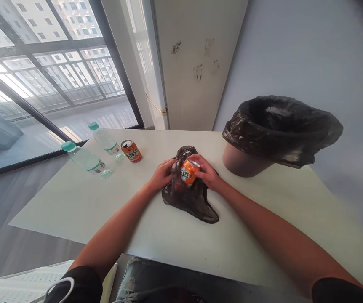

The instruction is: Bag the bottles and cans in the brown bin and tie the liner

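A crumpled black plastic bag (197,204) lies on the white table in front of me. My right hand (205,171) holds an orange can (188,172) over the bag, with its fingers round the can's right side and top. At the can's left, my left hand (165,173) grips the edge of the bag, its fingertips partly hidden by the plastic. A second orange can (131,151) stands upright with its top facing up, left of the bag. Two clear bottles with green caps, a nearer one (85,159) and a farther one (104,139), stand beyond it.
At the right rear of the table (105,202) stands a pinkish bin (241,162) lined with a large black bag (263,139). A glass door is at the left, a wall at the right. The table's near edge runs just before my lap.
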Demonstrator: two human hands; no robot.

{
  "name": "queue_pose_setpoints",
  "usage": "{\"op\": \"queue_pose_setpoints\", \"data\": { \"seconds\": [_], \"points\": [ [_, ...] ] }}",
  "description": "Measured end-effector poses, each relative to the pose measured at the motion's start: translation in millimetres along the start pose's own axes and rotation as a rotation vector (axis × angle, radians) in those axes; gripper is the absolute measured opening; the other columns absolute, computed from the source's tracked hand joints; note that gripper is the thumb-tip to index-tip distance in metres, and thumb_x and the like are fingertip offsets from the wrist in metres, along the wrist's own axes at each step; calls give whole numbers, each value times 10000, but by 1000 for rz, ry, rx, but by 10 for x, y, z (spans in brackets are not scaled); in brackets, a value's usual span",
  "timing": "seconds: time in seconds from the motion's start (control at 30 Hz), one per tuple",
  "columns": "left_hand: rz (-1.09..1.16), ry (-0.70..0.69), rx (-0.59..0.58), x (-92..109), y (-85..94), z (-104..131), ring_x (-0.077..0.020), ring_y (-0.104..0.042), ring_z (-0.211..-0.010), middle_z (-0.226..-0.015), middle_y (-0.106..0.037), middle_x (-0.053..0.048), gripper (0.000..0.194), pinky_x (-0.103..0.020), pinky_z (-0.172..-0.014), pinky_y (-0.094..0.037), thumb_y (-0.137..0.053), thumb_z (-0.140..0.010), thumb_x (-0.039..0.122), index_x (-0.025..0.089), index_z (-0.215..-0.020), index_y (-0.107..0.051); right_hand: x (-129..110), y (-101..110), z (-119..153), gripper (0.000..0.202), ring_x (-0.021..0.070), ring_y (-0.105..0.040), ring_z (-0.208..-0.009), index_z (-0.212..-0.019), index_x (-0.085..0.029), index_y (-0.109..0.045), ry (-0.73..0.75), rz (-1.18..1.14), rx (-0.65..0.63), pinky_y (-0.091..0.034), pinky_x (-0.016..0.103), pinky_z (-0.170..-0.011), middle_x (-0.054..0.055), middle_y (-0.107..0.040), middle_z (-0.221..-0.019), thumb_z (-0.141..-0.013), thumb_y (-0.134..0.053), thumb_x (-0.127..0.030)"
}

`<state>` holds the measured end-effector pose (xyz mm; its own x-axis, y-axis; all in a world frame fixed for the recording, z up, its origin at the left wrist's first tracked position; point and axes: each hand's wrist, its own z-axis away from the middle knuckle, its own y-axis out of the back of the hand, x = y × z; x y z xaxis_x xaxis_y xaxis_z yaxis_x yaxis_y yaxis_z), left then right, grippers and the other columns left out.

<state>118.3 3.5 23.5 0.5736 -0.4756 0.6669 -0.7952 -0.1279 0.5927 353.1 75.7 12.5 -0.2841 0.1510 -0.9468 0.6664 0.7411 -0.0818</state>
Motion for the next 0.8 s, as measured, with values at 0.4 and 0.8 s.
{"op": "queue_pose_setpoints", "data": {
  "seconds": [0.4, 0.8],
  "points": [
    [68, 46, 86, 90, 54, -16, -199, -610, -874, -918, -663, -43, 160, -376, -867, -497, -513, -1001, 323, 223, -939, -621, -51, 122, -76, 659, 276, -710, -1082, -1210, -258, -652, -170, -446, 361, -627, 417, -909, 92, -732, -1233, -887, -573, -827],
    [83, -48, -63, 241, 254, -5, -288, -639, -1186, -1313, -650, -141, 559, -452, -1015, -544, -782, -893, 530, 243, -1344, -618, 22, 36, -57, 767, 287, -570, -1424, -1401, -324, -589, -10, -157, 68, -490, 476, -1190, 77, -593, -1553, -731, -956, -393]
  ]
}}
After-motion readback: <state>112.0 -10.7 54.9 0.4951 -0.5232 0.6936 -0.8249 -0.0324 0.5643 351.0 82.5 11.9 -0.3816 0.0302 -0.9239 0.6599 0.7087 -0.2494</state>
